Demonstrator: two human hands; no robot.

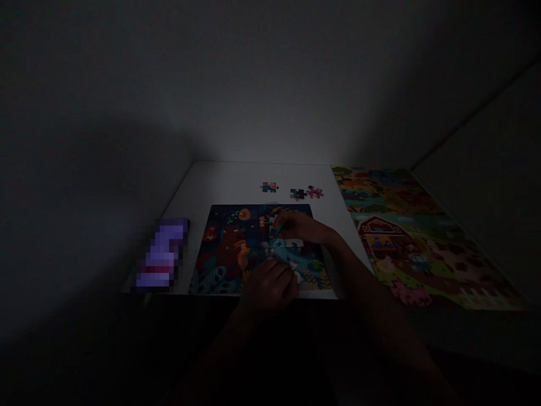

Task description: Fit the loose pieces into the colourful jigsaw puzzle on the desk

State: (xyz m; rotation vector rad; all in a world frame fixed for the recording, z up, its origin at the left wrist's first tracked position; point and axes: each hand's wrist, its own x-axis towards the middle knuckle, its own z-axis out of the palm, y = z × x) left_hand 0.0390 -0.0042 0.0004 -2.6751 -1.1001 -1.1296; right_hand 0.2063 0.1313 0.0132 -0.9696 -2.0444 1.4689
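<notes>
left hand (270, 286) hides part of the dim puzzle (226, 243).

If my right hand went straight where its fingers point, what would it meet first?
Your right hand would likely meet the animal jigsaw puzzle beneath it first; darkness leaves depth unclear.

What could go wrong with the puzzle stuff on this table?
The left hand lies over the near edge of the puzzle, so a push might shift its pieces. The phone is close to the left edge of the white table, so a bump could knock it off. And it's quite dark, so the right hand, working over the puzzle, might put a piece in the wrong spot.
</notes>
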